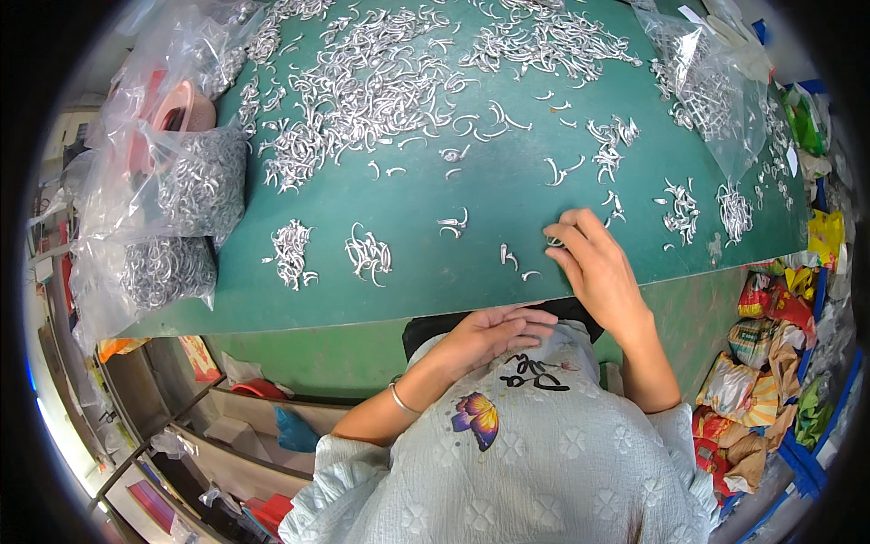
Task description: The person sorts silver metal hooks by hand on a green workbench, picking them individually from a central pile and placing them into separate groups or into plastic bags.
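Observation:
My right hand (594,267) rests on the green table (426,286) near its front edge, fingers curled over a few small silver curved metal hooks (555,240); whether it grips one I cannot tell. My left hand (494,331) lies flat and open against my lap below the table edge, holding nothing, a thin bracelet on its wrist. A couple of loose hooks (509,258) lie just left of my right hand. Small sorted clusters of hooks (367,254) (292,254) sit further left. A large heap of the same hooks (372,86) covers the far side.
Clear plastic bags full of hooks (195,186) (168,272) stand at the table's left edge; another bag (702,82) lies at the far right. More small hook clusters (680,213) sit right. Colourful packages (761,363) are piled on the floor right. Shelves and bins (208,426) lie below left.

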`<action>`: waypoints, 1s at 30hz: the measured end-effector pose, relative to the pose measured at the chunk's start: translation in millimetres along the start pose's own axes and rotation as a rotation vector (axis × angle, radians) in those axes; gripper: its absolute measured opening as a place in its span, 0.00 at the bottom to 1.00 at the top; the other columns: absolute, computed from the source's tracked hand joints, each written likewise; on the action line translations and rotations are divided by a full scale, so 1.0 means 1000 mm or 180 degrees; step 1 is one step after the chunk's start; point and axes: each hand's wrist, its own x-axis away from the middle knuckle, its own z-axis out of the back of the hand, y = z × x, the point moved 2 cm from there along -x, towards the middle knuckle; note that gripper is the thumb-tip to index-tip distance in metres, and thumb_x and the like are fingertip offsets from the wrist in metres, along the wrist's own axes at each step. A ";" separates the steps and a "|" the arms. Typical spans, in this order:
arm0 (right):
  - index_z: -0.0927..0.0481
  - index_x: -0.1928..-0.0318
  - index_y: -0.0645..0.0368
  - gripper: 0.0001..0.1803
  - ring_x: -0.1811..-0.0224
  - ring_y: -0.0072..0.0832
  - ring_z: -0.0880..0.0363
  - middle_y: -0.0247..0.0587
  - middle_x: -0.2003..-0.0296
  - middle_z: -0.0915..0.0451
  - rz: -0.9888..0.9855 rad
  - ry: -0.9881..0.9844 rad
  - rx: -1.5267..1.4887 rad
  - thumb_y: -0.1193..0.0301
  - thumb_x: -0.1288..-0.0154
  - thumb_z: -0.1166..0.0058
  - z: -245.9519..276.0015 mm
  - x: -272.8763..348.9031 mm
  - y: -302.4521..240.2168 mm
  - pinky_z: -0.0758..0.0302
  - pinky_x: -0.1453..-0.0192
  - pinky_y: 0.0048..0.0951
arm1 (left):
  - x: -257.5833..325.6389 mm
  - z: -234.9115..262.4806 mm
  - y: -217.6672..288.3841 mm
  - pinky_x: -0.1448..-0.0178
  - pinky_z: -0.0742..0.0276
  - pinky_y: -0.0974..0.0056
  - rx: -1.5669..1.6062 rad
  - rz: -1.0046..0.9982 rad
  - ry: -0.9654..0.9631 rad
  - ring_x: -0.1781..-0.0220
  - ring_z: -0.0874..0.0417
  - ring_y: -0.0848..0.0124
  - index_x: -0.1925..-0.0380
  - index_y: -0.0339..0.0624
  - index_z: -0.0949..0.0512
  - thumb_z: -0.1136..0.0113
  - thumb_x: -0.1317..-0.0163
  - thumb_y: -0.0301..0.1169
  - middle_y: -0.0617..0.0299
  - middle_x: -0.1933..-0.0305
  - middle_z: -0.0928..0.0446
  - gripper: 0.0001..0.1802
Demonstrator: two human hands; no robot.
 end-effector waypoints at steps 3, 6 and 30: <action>0.24 0.52 0.61 0.19 0.57 0.43 0.25 0.45 0.55 0.30 0.0006 0.0012 -0.0042 0.75 0.45 0.37 0.004 0.003 -0.011 0.26 0.55 0.39 | 0.000 -0.001 0.000 0.32 0.31 0.60 0.0295 -0.0085 0.0021 0.36 0.26 0.60 0.35 0.33 0.36 0.55 0.26 0.28 0.45 0.35 0.30 0.22; 0.25 0.50 0.61 0.22 0.57 0.44 0.25 0.45 0.53 0.30 0.0147 0.0010 0.0245 0.73 0.46 0.35 0.003 0.003 -0.017 0.26 0.54 0.40 | -0.005 0.007 -0.007 0.31 0.31 0.59 0.0541 -0.0116 0.0009 0.35 0.27 0.58 0.37 0.31 0.34 0.53 0.28 0.26 0.44 0.36 0.30 0.21; 0.24 0.53 0.62 0.22 0.56 0.44 0.26 0.45 0.57 0.30 0.0290 0.0052 0.0348 0.70 0.48 0.34 -0.025 0.009 -0.021 0.26 0.56 0.40 | -0.006 0.011 -0.007 0.29 0.32 0.55 0.1085 -0.0205 0.0232 0.33 0.29 0.52 0.38 0.23 0.35 0.53 0.31 0.21 0.38 0.37 0.30 0.22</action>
